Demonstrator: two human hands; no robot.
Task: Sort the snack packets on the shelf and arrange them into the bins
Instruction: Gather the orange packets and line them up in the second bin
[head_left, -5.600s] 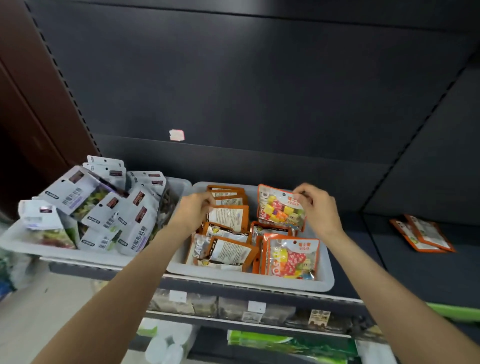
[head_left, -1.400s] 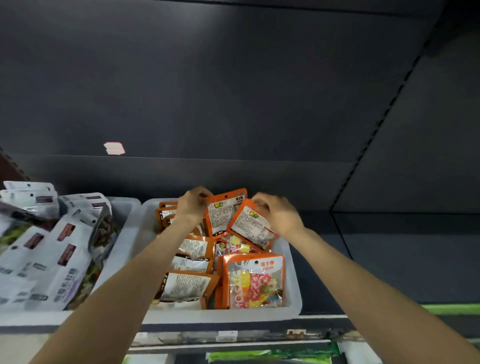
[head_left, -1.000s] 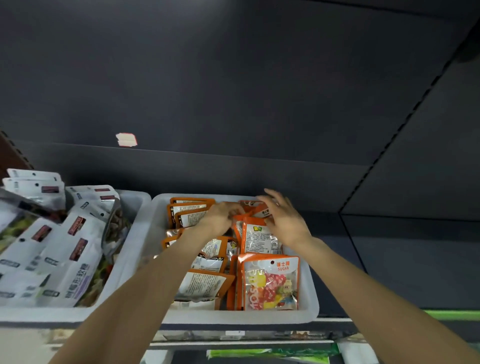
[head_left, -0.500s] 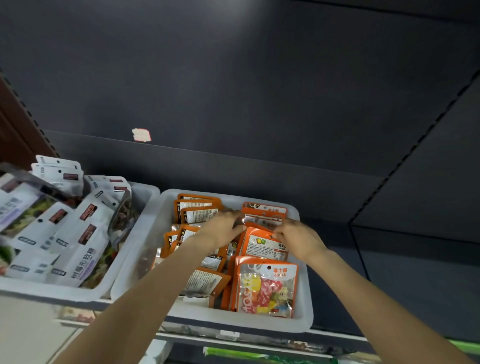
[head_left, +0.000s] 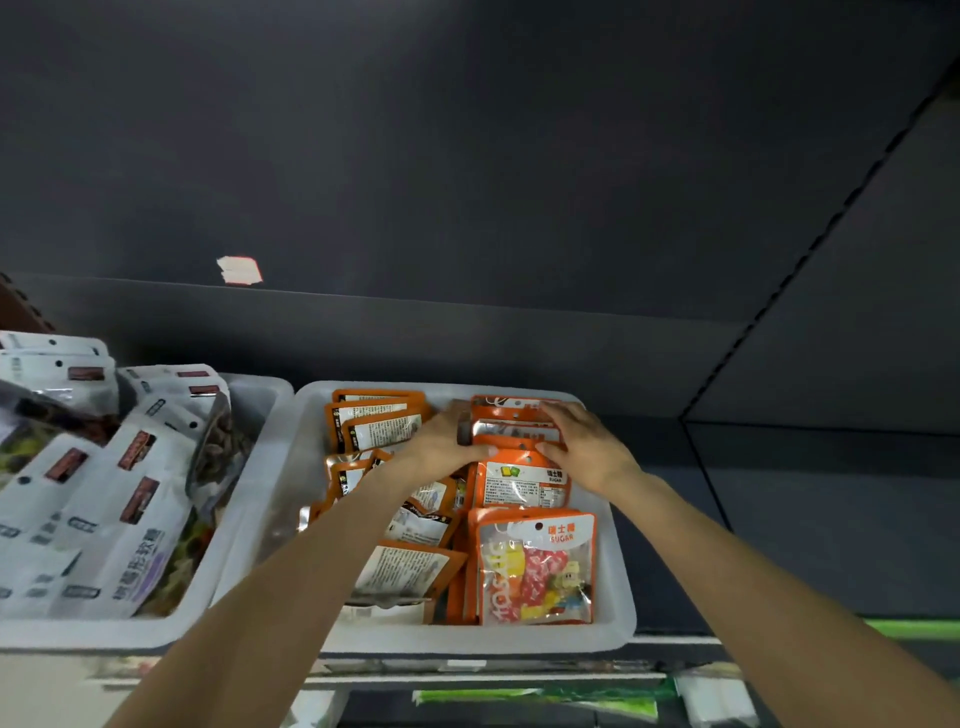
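Note:
A white bin (head_left: 467, 640) on the shelf holds several orange snack packets. One stands at the front right with coloured sweets showing (head_left: 535, 566), and others stand in rows at the back left (head_left: 379, 421). My left hand (head_left: 441, 441) and my right hand (head_left: 589, 449) meet at the bin's back right. Together they hold a small stack of orange packets (head_left: 514, 434). My left fingers curl round the stack's left edge. My right fingers lie over its top right and the thumb sits under it.
A second white bin (head_left: 104, 635) on the left is piled with white-and-purple packets (head_left: 104, 493). Dark shelf floor (head_left: 805, 519) lies to the right of the orange bin. The dark back panel carries a small sticker (head_left: 239, 270). Lower shelves with goods show below.
Both hands have moved a little toward the back of the bin and closed in on the stack of orange packets at the back right. The view has shifted slightly.

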